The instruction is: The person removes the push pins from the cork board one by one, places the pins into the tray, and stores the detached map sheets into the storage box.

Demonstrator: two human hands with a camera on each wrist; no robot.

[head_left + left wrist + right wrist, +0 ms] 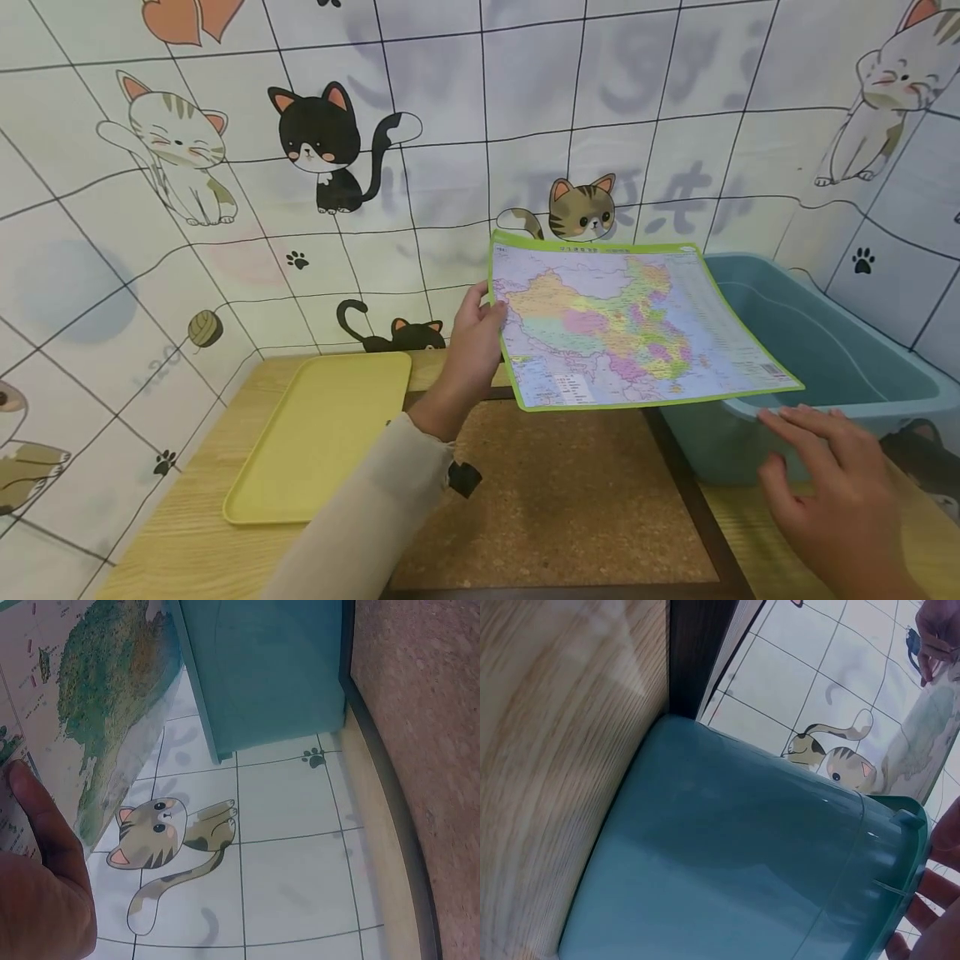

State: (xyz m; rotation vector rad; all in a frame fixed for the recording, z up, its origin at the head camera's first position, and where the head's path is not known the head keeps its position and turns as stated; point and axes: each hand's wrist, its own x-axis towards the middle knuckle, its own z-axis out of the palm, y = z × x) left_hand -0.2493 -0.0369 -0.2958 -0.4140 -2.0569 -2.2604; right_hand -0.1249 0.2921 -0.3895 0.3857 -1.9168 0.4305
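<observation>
My left hand [474, 358] pinches the left edge of a thin map sheet [592, 325] with a green border, thumb on the printed face. The sheet is held up, tilted, above a brown cork board [570, 500], and its right side overlaps the blue-green plastic tub [817, 333]. In the left wrist view the thumb [45, 817] lies on a map with green relief. My right hand [836, 492] is at the tub's near rim with fingers extended. The right wrist view has those fingers [934, 892] at the rim; whether they press on it I cannot tell.
On the left of the wooden table [172, 533] lies a yellow tray [330, 425]. The cork board has a dark frame [693, 508]. Behind everything stands a white wall covering [450, 100] with grid lines and cartoon cats. A dark thing [926, 458] shows beside the tub.
</observation>
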